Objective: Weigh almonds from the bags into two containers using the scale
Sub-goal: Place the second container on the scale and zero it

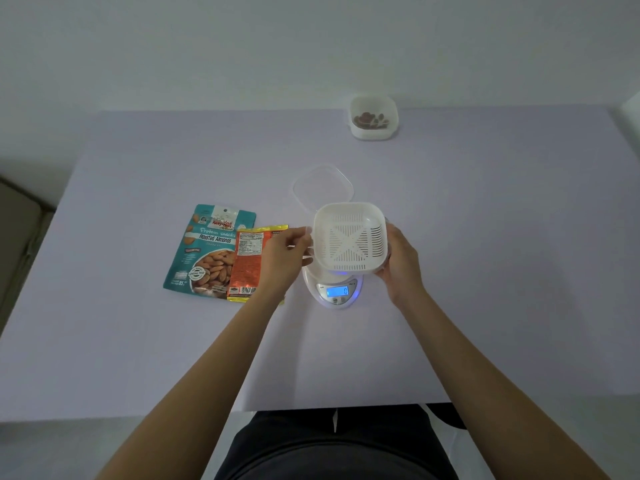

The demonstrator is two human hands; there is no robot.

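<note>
While the slotted container (349,237) is over the scale (334,289): both hands hold it, and I cannot tell whether it sits on the platform or hangs just above.
Left grip (291,251): thumb and fingertips pinch the container's left rim.
Right grip (398,261): fingers are wrapped round its right wall.
Display (337,291): lit blue, seemingly at zero. Any hand weight left on the container would falsify the reading, and an untared container would count as almonds.
Placement: the container hides the platform, so set off-centre it could tip or rock.
Slots: crumbs or skins may drop through onto the scale.
Teal bag (207,251) and orange bag (249,261): overlapping just left of the scale, where the left forearm could drag them.
Far container (373,117): holds a few almonds at the back of the surface (485,271), well apart.
</note>
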